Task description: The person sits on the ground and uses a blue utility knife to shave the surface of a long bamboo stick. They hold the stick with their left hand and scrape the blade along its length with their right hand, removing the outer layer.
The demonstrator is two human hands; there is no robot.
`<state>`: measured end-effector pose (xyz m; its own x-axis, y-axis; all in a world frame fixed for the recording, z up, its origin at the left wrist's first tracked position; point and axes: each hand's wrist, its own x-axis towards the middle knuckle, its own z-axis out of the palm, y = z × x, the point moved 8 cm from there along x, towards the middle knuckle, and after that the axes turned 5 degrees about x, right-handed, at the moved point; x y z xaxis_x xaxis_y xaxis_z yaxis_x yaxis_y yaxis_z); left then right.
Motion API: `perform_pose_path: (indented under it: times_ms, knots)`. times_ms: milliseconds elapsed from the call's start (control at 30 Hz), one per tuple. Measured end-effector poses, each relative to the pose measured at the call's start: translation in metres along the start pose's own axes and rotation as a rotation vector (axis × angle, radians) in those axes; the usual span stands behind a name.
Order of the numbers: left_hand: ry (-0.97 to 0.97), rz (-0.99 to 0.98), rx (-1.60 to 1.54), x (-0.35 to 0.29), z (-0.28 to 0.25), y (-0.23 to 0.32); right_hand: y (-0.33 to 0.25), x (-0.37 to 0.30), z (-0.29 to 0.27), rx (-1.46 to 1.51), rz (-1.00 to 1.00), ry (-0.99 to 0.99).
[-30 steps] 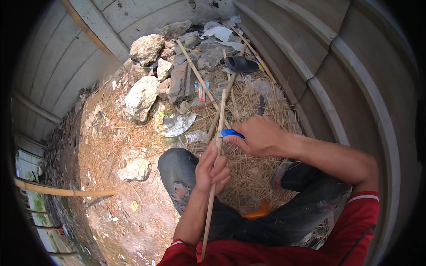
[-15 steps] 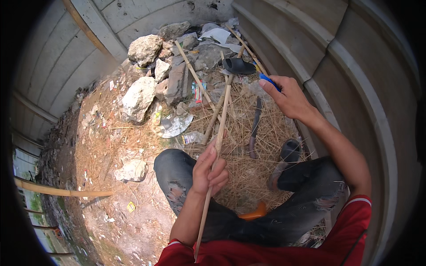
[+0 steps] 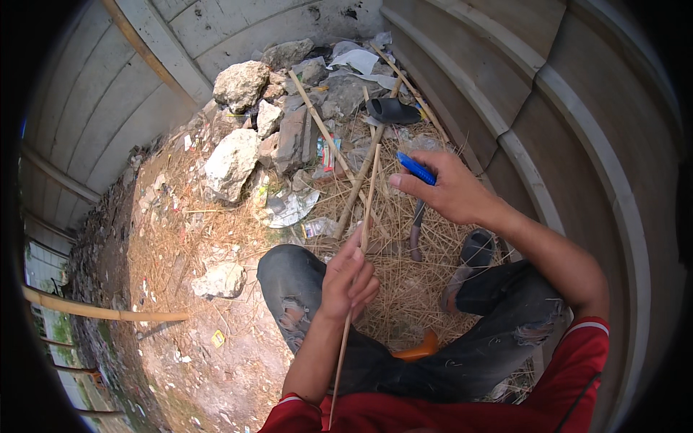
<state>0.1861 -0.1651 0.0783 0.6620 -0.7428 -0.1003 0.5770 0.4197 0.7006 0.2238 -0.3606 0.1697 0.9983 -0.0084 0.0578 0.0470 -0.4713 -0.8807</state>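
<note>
My left hand (image 3: 349, 283) is closed around a long, thin bamboo strip (image 3: 372, 189). The strip runs from my lap up past my fingers, and its upper tip leans slightly right. To the right of that tip, my right hand (image 3: 462, 193) grips a blue-handled cutter knife (image 3: 417, 168). No blade can be made out, and the cutter stands apart from the strip. Below my right hand, a knife with a brown handle (image 3: 416, 242) lies on the straw, its dark blade mostly hidden by the hand.
Pale rocks (image 3: 232, 164) and a grey block (image 3: 291, 141) are piled ahead. Bamboo sticks (image 3: 317, 119) and a black sandal (image 3: 393, 110) lie beside them. A corrugated wall (image 3: 577, 155) rises close on the right. An orange object (image 3: 419, 348) sits between my legs.
My right hand has moved left and down with the cutter, nearer the bamboo strip, and now covers much of the brown-handled knife. In my left hand the strip looks thinner and its top sits lower.
</note>
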Motion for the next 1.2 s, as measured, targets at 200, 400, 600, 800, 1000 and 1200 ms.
perform_pose_path:
  times_ms: [200, 400, 600, 800, 1000, 1200]
  knots:
    - [-0.007, 0.023, 0.158, 0.004, 0.001, -0.006, 0.004, -0.003, 0.038, 0.214, 0.099, -0.153]
    - [-0.002, 0.058, 0.211, 0.003, 0.002, -0.002, 0.024, 0.004, 0.053, 0.318, 0.106, -0.215]
    - [0.011, 0.036, 0.217, 0.002, -0.001, -0.004, 0.027, 0.013, 0.033, 0.259, 0.109, -0.015]
    - [0.021, 0.054, 0.136, 0.0, -0.005, -0.001, -0.022, -0.013, 0.04, -0.408, -0.2, -0.124]
    - [0.092, 0.028, 0.219, -0.008, -0.007, -0.003, -0.009, 0.002, 0.015, -0.507, -0.178, 0.031]
    - [0.081, 0.068, 0.259, -0.009, -0.01, -0.003, -0.015, -0.017, 0.043, -0.559, -0.312, -0.12]
